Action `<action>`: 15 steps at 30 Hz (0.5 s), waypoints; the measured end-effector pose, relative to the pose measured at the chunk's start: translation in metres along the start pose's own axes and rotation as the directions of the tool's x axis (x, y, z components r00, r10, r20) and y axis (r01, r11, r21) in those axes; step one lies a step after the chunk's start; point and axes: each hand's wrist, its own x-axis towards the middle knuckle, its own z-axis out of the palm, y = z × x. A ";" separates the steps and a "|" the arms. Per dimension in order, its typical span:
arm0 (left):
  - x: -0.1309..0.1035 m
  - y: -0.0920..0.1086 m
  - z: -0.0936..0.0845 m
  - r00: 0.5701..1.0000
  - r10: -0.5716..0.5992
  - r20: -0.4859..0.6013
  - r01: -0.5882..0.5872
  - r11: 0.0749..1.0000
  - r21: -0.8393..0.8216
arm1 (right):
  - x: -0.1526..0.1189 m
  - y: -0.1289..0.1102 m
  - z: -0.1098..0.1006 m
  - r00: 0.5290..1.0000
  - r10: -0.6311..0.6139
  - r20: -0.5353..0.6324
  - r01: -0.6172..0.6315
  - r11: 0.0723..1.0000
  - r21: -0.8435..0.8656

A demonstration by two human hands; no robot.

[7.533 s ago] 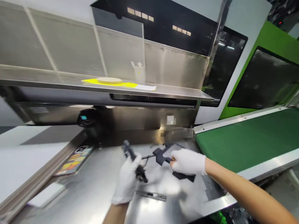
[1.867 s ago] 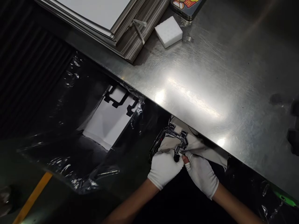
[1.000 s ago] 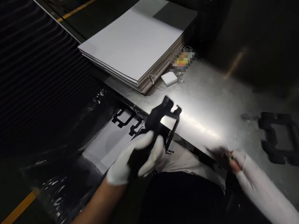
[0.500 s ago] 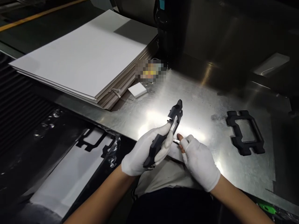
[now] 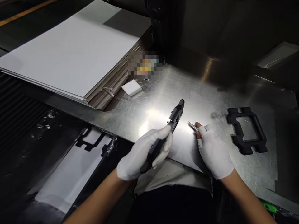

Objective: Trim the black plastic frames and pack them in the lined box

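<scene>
A black frame-shaped part (image 5: pixel 177 114) is held up edge-on over the metal table by my left hand (image 5: pixel 144 149), whose gloved fingers wrap round its lower half. To the right, my right hand (image 5: pixel 213 151) pinches a small metal blade (image 5: pixel 192 125) between bare thumb and fingertip; the rest of the hand is gloved in white. The blade points up and left, apart from the part. A second black frame (image 5: pixel 261 132) lies flat on the table to the right of my right hand.
The shiny metal table (image 5: pixel 193 96) bears a stack of white sheets (image 5: pixel 77 46), a small white block (image 5: pixel 132 88) and a blurred colourful item (image 5: pixel 145 66). At lower left, similar black parts (image 5: pixel 90 144) lie on a white sheet (image 5: pixel 67 174). A green object (image 5: pixel 269 207) is at lower right.
My right hand and the blade have moved right, away from the black part. My left hand has turned the part slightly, more edge-on. The camera view has shifted a little.
</scene>
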 end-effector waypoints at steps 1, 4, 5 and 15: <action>0.000 -0.001 -0.004 1.000 0.025 0.008 -0.024 0.999 -0.044 | 0.001 0.001 -0.001 1.000 0.011 0.001 -0.011 1.000 0.001; -0.005 -0.009 -0.019 0.987 0.153 0.039 -0.140 0.963 -0.232 | -0.001 -0.002 -0.006 0.996 -0.026 -0.083 0.031 0.998 0.051; -0.008 -0.014 -0.024 0.977 0.206 0.056 -0.180 0.936 -0.303 | -0.003 -0.006 -0.007 0.990 -0.041 -0.133 0.056 0.992 0.111; -0.085 -0.062 -0.021 0.879 0.436 -0.192 -0.471 0.731 -0.495 | -0.013 -0.087 0.014 0.896 -0.375 0.237 -0.162 0.221 0.962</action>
